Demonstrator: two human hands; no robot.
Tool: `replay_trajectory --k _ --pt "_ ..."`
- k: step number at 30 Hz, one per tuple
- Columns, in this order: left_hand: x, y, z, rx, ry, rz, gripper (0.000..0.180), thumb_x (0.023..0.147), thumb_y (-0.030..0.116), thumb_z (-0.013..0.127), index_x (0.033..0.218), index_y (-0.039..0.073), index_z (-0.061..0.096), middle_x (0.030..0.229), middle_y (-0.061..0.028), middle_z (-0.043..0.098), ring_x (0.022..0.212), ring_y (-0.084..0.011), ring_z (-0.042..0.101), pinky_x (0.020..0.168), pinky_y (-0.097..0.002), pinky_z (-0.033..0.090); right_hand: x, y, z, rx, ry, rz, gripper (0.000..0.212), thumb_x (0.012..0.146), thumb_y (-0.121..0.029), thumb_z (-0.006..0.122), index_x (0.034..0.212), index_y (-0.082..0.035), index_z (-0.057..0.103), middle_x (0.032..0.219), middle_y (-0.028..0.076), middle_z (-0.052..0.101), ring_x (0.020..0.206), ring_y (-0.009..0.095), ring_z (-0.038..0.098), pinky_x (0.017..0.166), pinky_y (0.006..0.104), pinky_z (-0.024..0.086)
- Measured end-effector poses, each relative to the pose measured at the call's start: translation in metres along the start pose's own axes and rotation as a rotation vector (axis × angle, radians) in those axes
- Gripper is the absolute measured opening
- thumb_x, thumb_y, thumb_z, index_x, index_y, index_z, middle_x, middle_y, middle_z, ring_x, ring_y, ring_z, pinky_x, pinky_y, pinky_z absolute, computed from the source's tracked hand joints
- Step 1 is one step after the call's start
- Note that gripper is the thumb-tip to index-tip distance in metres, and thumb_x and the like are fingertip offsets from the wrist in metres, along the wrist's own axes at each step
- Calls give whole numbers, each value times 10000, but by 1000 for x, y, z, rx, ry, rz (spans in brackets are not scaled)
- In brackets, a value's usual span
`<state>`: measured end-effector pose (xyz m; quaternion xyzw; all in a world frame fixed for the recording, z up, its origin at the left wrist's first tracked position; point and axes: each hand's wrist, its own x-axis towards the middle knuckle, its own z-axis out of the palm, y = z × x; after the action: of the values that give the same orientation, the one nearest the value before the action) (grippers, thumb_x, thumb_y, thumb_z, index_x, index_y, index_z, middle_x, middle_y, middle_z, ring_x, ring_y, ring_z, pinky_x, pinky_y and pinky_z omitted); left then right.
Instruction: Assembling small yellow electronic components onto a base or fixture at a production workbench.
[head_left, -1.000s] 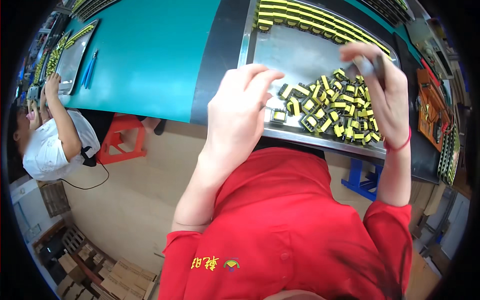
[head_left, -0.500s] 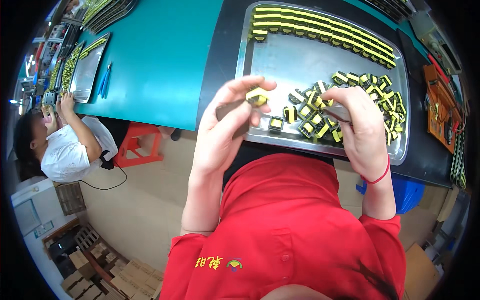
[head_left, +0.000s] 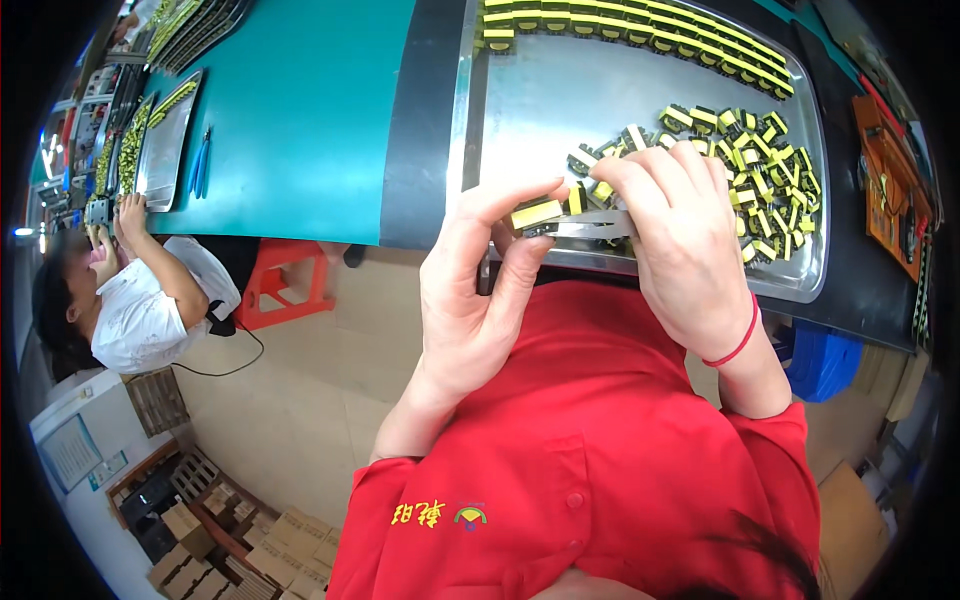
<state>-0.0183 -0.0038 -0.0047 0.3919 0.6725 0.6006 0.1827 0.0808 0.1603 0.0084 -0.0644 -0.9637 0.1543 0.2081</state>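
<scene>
Yellow-taped component [head_left: 537,213] is pinched by the left hand [head_left: 470,300] against a metal tool [head_left: 590,225] gripped in the right hand [head_left: 685,250], over a steel tray [head_left: 560,110] crowded with loose yellow parts [head_left: 760,170].

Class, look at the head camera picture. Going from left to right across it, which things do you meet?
Seated co-worker in white → red stool → left hand → yellow-taped part pinched in its fingertips → right hand → loose pile of yellow-and-black parts on the metal tray → blue bin.

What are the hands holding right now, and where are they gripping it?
The left hand pinches a small yellow-and-black part by its sides. The right hand grips a thin grey metal tool at its right end.
</scene>
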Motion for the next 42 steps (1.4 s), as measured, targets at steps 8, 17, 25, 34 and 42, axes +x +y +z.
replay_trajectory --k 8,17,25,34,42 --pt "-3 -1 4 89 25 49 288 967 15 508 1253 -22 503 1166 -127 617 1110 -172 576 974 -287 429 -4 -4 2 -41 36 -24 342 718 46 581 1049 -38 590 898 96 567 842 277 525 756 370 394" --pt "0 -1 4 28 -10 31 264 987 57 483 1239 -17 507 1101 -112 620 1055 -171 586 965 -281 428 -8 -2 3 -20 -25 7 296 711 36 580 999 -31 591 799 96 538 773 281 526 707 363 415" --pt "-4 7 4 -320 6 -221 388 1037 289 384 1269 -16 442 829 -37 487 661 -82 391 601 -231 323 -9 0 -3 -73 2 -10 364 702 52 570 1055 -36 594 915 102 576 831 282 519 768 382 396" --pt "-5 15 4 -388 -1 -316 250 1028 243 415 1078 25 527 893 -21 514 665 -59 393 604 -209 330 -10 -2 -1 -81 30 -74 348 692 38 604 1032 -34 621 845 85 571 760 268 511 692 366 406" --pt "-8 18 -1 -284 -7 -320 179 1007 108 413 1109 35 542 939 5 493 740 -30 389 677 -189 353 -11 -1 5 -38 55 -90 338 675 40 617 1006 -27 635 759 81 545 695 269 506 616 365 417"
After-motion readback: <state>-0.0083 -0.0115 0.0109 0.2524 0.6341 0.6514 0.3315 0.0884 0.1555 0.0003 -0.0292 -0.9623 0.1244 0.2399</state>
